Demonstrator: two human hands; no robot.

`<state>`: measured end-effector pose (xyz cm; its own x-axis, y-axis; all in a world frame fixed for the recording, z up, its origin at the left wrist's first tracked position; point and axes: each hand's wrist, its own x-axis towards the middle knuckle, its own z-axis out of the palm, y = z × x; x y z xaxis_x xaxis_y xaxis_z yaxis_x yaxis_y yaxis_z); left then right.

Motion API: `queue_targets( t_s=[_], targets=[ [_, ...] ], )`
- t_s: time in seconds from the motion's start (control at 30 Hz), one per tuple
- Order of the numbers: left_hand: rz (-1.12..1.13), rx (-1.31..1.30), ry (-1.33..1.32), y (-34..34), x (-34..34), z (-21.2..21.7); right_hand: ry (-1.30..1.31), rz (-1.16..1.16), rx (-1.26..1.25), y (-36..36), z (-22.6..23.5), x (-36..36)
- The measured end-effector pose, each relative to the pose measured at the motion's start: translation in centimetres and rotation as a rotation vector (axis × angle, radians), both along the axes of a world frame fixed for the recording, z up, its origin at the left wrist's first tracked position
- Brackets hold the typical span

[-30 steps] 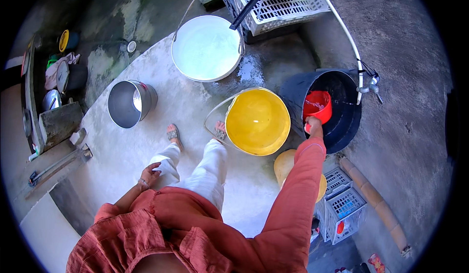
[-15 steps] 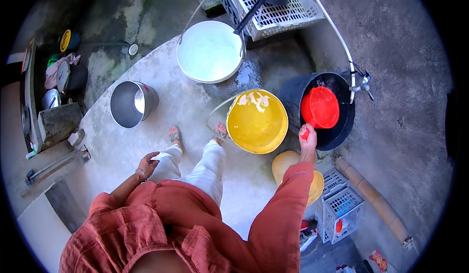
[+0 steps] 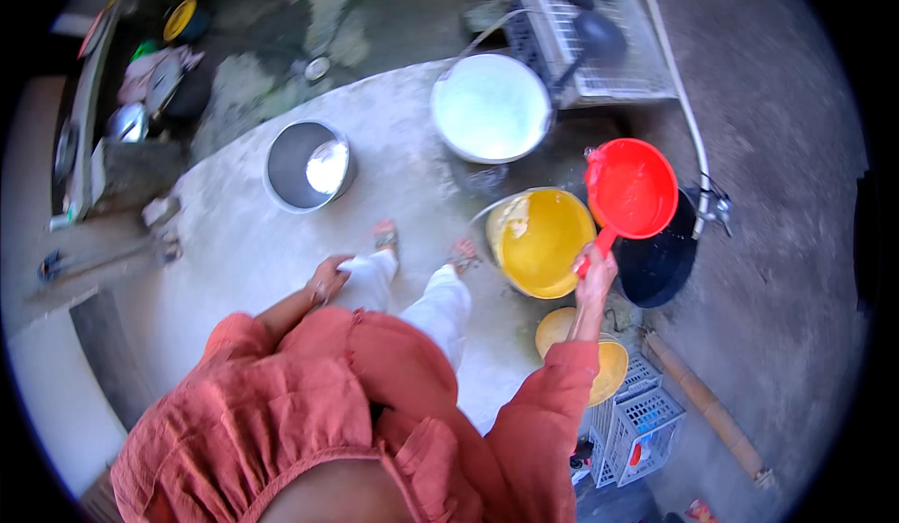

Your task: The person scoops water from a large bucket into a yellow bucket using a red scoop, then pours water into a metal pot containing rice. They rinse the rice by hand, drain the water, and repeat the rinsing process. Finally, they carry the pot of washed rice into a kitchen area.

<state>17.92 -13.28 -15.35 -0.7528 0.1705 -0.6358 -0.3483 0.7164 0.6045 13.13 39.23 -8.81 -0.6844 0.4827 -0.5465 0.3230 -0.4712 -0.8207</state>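
My right hand (image 3: 596, 275) is wrapped round the handle of a red water dipper (image 3: 633, 195). Its bowl seems to hold water and is above the right side of a yellow bucket (image 3: 538, 247) and the far part of a black bucket (image 3: 653, 265). Pale patches, perhaps foam or glare, show inside the yellow bucket. Beside my left thigh hangs my left hand (image 3: 328, 278), its fingers loosely stretched and nothing in it. A white bucket (image 3: 492, 106) full of pale liquid stands beyond the yellow one. To the left is a grey metal pot (image 3: 307, 167).
A tap (image 3: 719, 209) and white pipe run along the right wall. A crate (image 3: 623, 69) with a dark ladle on it is at the back. Yellow basins (image 3: 609, 373), grey baskets (image 3: 646, 425) and a bamboo-like pole (image 3: 702, 401) lie at the right; a ledge with pots is far left.
My right hand has lifted the red dipper out of the black bucket, up and toward the yellow one. The view has shifted, so the surroundings sit elsewhere in the picture.
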Motion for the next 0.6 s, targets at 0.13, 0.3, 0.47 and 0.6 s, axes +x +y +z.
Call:
queue_targets(
  t_s=[0.13,0.3,0.47,0.6],
  targets=[
    [0.141,-0.06,-0.045,-3.8,-1.0,2.6,-0.057,0.002,0.157,-6.6,-0.6,-4.0],
    [0.272,-0.107,-0.036,-8.8,0.9,2.5,-0.22,0.043,0.535,-10.3,-4.6,-8.5],
    [0.31,-0.167,-0.058,-11.6,3.5,1.3,-0.462,0.053,1.184,-14.3,-4.0,-11.2],
    [0.3,-0.179,-0.09,-11.4,4.0,0.4,-0.552,0.16,1.366,-14.7,-2.8,-11.8]
  ],
)
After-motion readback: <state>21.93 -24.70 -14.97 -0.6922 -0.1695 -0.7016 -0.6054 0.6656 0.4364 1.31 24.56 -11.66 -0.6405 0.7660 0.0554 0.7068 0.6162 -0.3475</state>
